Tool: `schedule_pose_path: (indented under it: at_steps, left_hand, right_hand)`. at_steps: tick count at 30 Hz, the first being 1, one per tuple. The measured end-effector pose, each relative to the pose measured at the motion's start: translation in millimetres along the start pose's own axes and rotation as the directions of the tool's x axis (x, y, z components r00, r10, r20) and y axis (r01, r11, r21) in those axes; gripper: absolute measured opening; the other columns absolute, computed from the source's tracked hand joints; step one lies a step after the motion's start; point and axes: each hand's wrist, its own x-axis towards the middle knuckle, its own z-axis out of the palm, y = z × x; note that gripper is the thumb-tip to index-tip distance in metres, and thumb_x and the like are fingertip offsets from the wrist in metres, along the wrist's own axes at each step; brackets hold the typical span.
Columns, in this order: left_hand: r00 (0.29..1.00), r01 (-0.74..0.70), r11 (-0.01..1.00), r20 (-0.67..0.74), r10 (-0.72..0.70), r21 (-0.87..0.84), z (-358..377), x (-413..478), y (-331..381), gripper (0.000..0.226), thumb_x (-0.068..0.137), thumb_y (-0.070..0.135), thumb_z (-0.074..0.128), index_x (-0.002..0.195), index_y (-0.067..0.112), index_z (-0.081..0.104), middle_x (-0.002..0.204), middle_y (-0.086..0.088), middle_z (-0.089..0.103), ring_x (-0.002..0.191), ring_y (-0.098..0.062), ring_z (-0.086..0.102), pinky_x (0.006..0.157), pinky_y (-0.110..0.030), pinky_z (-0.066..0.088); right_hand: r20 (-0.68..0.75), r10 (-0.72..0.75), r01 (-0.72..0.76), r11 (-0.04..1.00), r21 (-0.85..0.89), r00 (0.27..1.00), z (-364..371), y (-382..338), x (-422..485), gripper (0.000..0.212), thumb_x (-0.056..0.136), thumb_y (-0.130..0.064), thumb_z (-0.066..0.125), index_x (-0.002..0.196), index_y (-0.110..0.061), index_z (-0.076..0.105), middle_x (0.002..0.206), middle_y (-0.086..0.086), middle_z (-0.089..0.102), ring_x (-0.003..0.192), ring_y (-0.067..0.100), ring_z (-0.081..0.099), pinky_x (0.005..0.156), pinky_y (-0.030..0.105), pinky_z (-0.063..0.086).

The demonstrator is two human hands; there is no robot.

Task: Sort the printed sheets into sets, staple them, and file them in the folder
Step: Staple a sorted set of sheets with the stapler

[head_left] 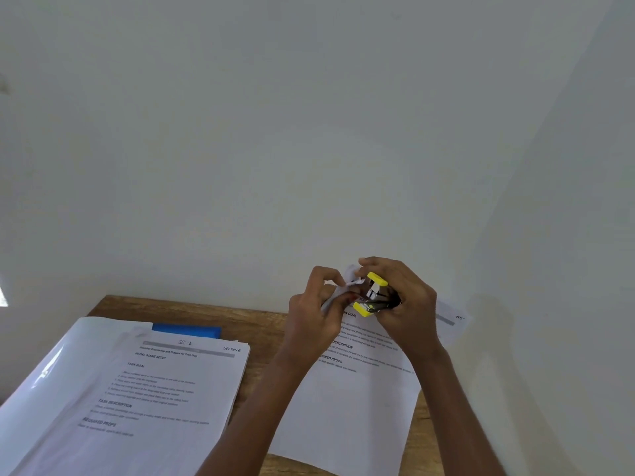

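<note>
The right hand (409,304) grips a yellow-tipped stapler (372,297) at five o'clock in the view. The left hand (312,314) pinches the lifted corner of a sheet set (350,407) just beside it. At eight o'clock another stack (154,389) lies on the folder (68,355) (glossy, white).

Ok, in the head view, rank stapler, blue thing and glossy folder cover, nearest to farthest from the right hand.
1. Stapler, gripped in the right hand.
2. Blue thing, leftward, behind the stack.
3. Glossy folder cover, far left.
</note>
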Motion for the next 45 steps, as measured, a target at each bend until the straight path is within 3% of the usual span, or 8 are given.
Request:
schedule_pose_path:
  at_steps: [6, 13, 17, 24, 30, 35, 39, 45]
  left_hand:
    - [0.999, -0.018, 1.0, 0.038, 0.019, -0.014, -0.7, 0.3, 2.2, 0.022, 0.088, 0.037, 0.054, 0.104, 0.027, 0.042, 0.071, 0.003, 0.067, 0.044, -0.009, 0.05, 0.042, -0.013, 0.031]
    - [0.997, -0.051, 0.999, 0.054, 0.05, 0.016, -0.7, 0.0, 0.4, 0.025, 0.088, 0.02, 0.063, 0.106, 0.022, 0.046, 0.055, 0.019, 0.055, 0.044, 0.003, 0.046, 0.047, -0.001, 0.026]
    - [0.994, -0.101, 0.994, 0.055, 0.098, 0.046, -2.4, -0.4, -0.5, 0.019, 0.087, 0.026, 0.057, 0.104, 0.024, 0.049, 0.067, 0.002, 0.068, 0.048, -0.014, 0.053, 0.044, -0.002, 0.028]
    - [0.988, -0.146, 0.988, 0.067, 0.142, 0.059, 0.1, 0.9, 0.8, 0.019, 0.086, 0.018, 0.061, 0.101, 0.024, 0.052, 0.071, 0.012, 0.058, 0.048, 0.008, 0.046, 0.047, 0.0, 0.029]
    - [0.992, 0.094, 0.992, 0.087, -0.087, -0.08, 3.9, -1.9, 4.8, 0.042, 0.086, 0.018, 0.065, 0.115, 0.036, 0.04, 0.063, 0.002, 0.067, 0.044, -0.018, 0.049, 0.041, -0.023, 0.032]
    - [0.989, 0.118, 0.992, 0.097, -0.114, -0.039, 6.2, 0.8, 0.5, 0.023, 0.085, 0.032, 0.067, 0.105, 0.037, 0.056, 0.078, 0.016, 0.07, 0.049, -0.015, 0.061, 0.041, -0.038, 0.047]
    - [0.983, 0.166, 0.986, 0.089, -0.163, -0.028, 7.4, 2.2, -2.1, 0.019, 0.084, 0.034, 0.066, 0.103, 0.035, 0.06, 0.079, 0.007, 0.072, 0.049, -0.02, 0.062, 0.04, -0.043, 0.045]
    - [0.947, 0.24, 0.971, 0.217, -0.235, 0.004, 6.3, 3.8, -2.0, 0.04, 0.094, 0.051, 0.044, 0.095, 0.014, 0.059, 0.061, -0.012, 0.057, 0.046, -0.013, 0.042, 0.044, -0.031, 0.033]
  right_hand:
    - [0.095, 0.115, -0.118, 0.992, 0.032, 0.989, -2.2, 1.0, 5.2, 0.052, 0.059, 0.023, 0.068, 0.098, -0.01, 0.068, 0.095, -0.007, 0.068, 0.074, -0.015, 0.054, 0.067, 0.003, 0.038]
    - [0.116, 0.071, -0.082, 0.992, 0.096, 0.991, -9.0, 0.1, 8.2, 0.029, 0.073, -0.009, 0.059, 0.101, -0.013, 0.067, 0.1, -0.008, 0.068, 0.092, 0.004, 0.065, 0.074, 0.022, 0.054]
    - [0.148, 0.018, -0.031, 0.996, 0.088, 0.989, -12.2, 0.2, 11.2, 0.026, 0.076, -0.017, 0.06, 0.101, -0.019, 0.066, 0.102, -0.01, 0.067, 0.094, 0.004, 0.065, 0.075, 0.024, 0.055]
    - [0.169, 0.041, -0.051, 0.997, 0.058, 0.985, -17.8, 6.5, 12.6, 0.025, 0.076, -0.019, 0.064, 0.1, -0.013, 0.069, 0.098, -0.011, 0.067, 0.087, 0.001, 0.064, 0.069, 0.023, 0.054]
    - [0.226, 0.104, -0.108, 0.994, 0.006, 0.969, -21.1, 5.9, 15.5, 0.008, 0.076, -0.027, 0.062, 0.084, -0.026, 0.062, 0.059, -0.015, 0.05, 0.053, 0.005, 0.044, 0.05, 0.019, 0.037]
    - [0.205, 0.183, -0.209, 0.971, 0.115, 0.962, -19.6, 1.9, 16.5, 0.018, 0.077, -0.016, 0.077, 0.093, -0.016, 0.067, 0.065, -0.024, 0.057, 0.054, -0.001, 0.05, 0.055, 0.006, 0.035]
    - [0.156, 0.217, -0.223, 0.975, 0.019, 0.964, -12.3, 6.8, 15.1, 0.012, 0.075, -0.021, 0.074, 0.082, -0.015, 0.067, 0.059, -0.003, 0.059, 0.053, 0.016, 0.049, 0.049, 0.03, 0.043]
    - [0.115, 0.285, -0.294, 0.954, 0.067, 0.952, -1.0, 6.6, 15.3, 0.023, 0.074, -0.016, 0.075, 0.094, -0.026, 0.068, 0.057, 0.004, 0.057, 0.055, 0.023, 0.049, 0.052, 0.036, 0.044]
